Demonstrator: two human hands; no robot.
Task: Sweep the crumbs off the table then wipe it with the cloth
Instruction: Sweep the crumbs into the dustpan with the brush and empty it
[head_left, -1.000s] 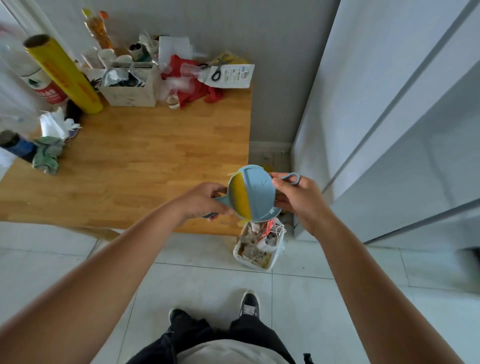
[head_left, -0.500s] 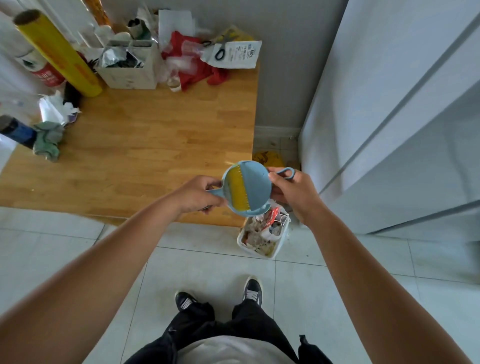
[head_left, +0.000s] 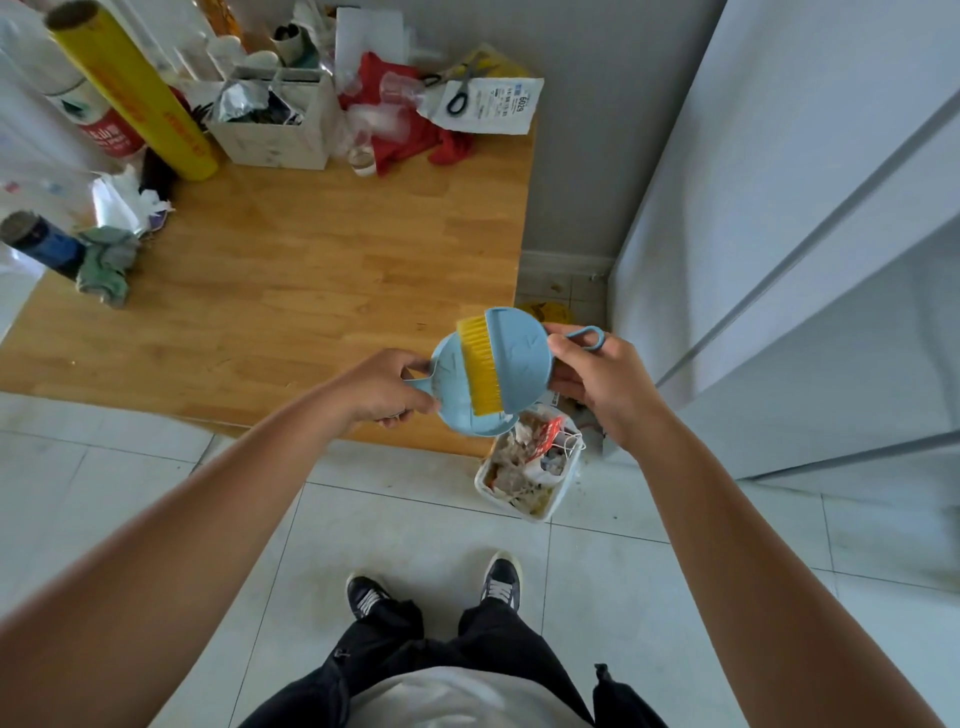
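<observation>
CHANGE: brush (head_left: 514, 358) has slid up across dustpan (head_left: 451, 389), both above bin (head_left: 540, 514), centre frame; emptying looks done, wiping next | HANDS: left hand (head_left: 384, 389) curled round pan handle; right hand (head_left: 597, 384) pinching brush handle | CLOTH: cloth (head_left: 106, 265) crumpled at left edge of table (head_left: 311, 270) | OBSTACLES: yellow roll (head_left: 135, 88), box (head_left: 270, 124) crowd top edge.

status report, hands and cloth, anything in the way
Left hand grips dustpan handle, right hand grips brush, bristles against the pan. Cloth bunched at table left edge, untouched. Bare wood between.
</observation>
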